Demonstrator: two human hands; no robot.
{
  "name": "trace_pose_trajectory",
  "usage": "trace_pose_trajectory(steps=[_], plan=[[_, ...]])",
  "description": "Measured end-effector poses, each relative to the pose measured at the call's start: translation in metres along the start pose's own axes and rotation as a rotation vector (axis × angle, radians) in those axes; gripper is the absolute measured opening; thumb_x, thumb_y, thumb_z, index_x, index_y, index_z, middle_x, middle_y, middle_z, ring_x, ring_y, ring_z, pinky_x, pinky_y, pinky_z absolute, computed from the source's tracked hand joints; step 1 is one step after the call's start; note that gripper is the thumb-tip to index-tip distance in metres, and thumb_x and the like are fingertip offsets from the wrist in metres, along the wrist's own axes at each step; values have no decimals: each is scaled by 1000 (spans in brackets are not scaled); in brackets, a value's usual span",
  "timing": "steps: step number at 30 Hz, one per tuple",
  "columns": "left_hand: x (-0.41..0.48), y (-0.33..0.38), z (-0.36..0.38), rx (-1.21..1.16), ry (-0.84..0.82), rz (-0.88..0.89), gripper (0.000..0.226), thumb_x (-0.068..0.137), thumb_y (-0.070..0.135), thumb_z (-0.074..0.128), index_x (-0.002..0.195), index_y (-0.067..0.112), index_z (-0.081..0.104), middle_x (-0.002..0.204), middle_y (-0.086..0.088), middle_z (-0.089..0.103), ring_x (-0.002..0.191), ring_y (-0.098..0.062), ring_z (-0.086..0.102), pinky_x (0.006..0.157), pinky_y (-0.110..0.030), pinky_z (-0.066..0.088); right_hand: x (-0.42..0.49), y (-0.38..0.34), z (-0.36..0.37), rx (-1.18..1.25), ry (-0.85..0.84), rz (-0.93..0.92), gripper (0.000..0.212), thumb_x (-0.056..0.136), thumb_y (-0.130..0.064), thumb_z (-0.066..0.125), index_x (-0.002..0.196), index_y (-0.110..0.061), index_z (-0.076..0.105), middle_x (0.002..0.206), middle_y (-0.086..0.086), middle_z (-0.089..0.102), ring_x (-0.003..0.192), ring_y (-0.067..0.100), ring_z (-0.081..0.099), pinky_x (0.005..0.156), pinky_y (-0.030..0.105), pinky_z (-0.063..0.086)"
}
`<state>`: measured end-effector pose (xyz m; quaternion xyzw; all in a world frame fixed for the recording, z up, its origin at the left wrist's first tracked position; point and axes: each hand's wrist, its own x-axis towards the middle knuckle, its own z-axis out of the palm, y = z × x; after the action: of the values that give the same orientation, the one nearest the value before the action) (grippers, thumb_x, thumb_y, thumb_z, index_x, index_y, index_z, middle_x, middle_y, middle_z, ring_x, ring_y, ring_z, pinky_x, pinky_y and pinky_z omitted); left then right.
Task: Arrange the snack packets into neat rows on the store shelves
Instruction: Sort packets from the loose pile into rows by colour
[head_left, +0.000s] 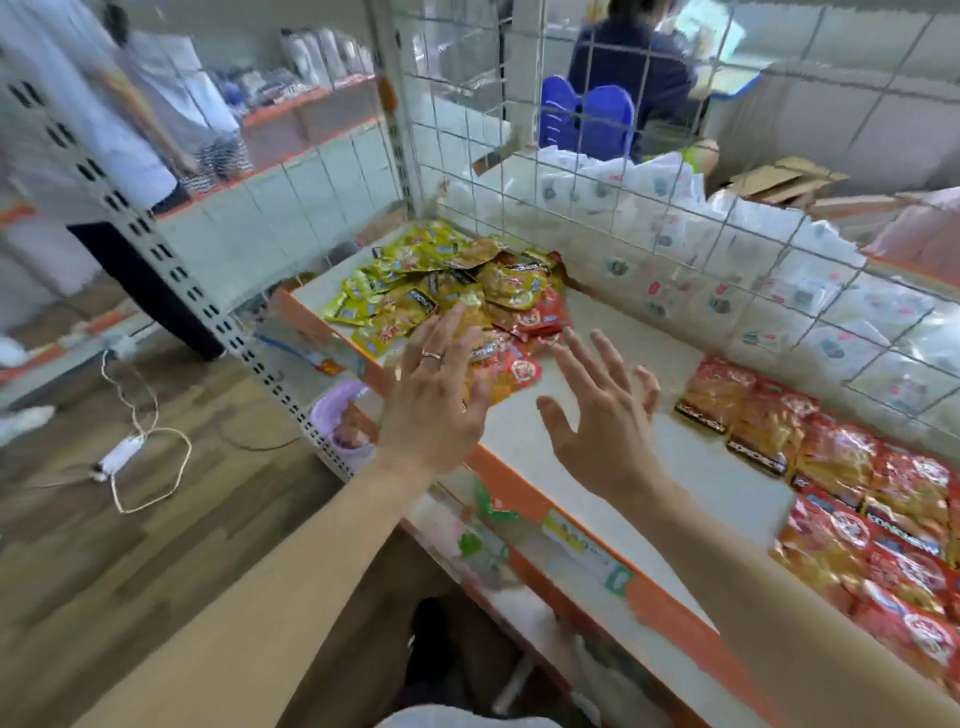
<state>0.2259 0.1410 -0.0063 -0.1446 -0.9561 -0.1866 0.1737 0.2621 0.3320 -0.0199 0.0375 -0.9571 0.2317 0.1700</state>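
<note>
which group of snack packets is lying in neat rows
The red packets on the right of the shelf; the yellow and red pile at far left is jumbled.

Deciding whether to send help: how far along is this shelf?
Partly done. The red packets on the right lie in neat rows. Nothing is held: the left hand and right hand are open, reaching at the loose pile. That jumbled yellow and red pile remains, with bare shelf between.

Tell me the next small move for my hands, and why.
Probably grip a red packet from the jumbled pile: left hand and right hand are open and empty by it, and bare shelf separates it from the neat red rows.
</note>
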Motion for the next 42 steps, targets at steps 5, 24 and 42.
trace_pose_trajectory(steps=[5, 24, 42], plan=[[7, -44, -3, -9, -95, -140, 60, 93, 47, 37, 148, 23, 43, 164, 7, 26, 150, -22, 22, 114, -49, 21, 21, -21, 27, -28, -45, 33, 58, 91, -45, 47, 146, -26, 47, 159, -5, 35, 150, 17, 22, 113, 59, 18], [120, -65, 51, 250, -380, -3, 73, 94, 70, 33, 140, 13, 39, 138, -18, 51, 128, -35, 46, 101, -46, 34, 85, -70, 74, -140, -351, 859, 93, 74, -72, 69, 133, -6, 41, 131, 13, 43, 129, 29, 39, 105, 36, 36], [118, -94, 45, -726, -330, -148, 57, 93, 12, 63, 142, 22, 37, 108, -6, 57, 102, -26, 51, 88, -41, 41, 47, -85, 50, 657, 300, 986, 44, 80, -10, 81, 112, -17, 52, 99, -3, 71, 94, 12, 70, 78, 22, 58]])
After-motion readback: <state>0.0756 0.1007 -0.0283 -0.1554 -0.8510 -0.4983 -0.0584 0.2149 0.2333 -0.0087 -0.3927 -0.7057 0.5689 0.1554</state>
